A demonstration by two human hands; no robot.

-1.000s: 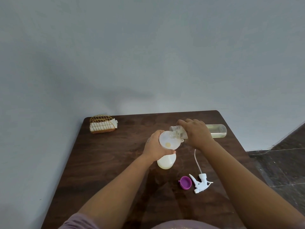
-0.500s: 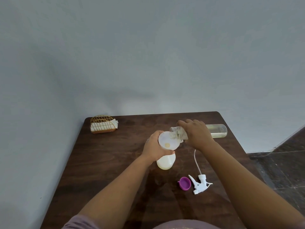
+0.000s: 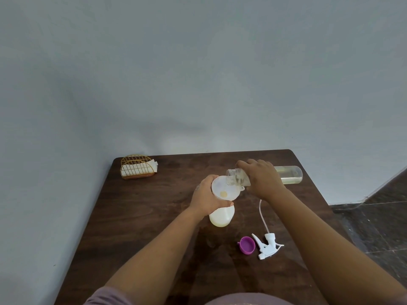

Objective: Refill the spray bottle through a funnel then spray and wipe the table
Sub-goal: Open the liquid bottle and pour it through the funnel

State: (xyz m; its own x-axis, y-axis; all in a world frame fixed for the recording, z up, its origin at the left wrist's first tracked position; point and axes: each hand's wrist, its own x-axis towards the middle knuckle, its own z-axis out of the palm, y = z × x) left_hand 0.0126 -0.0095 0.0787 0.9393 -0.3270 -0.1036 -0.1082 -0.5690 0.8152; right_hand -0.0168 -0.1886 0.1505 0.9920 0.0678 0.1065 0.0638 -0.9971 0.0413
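A white spray bottle point(image 3: 221, 217) stands mid-table with a white funnel point(image 3: 224, 188) in its neck. My left hand point(image 3: 207, 195) grips the bottle's neck just under the funnel. My right hand point(image 3: 263, 179) holds a clear refill bottle point(image 3: 288, 175) lying almost level, its open mouth over the funnel's rim. A little yellowish liquid sits at the funnel's bottom. The white trigger sprayer head point(image 3: 267, 246) with its long tube lies on the table to the right, beside a purple cap point(image 3: 247, 245).
The dark wooden table point(image 3: 143, 216) stands against a grey wall. A gold wire holder point(image 3: 137, 166) with white napkins sits at the back left corner. Dark floor tiles show past the table's right edge.
Both hands and both bottles stay almost where they were. The refill bottle stays tipped over the funnel.
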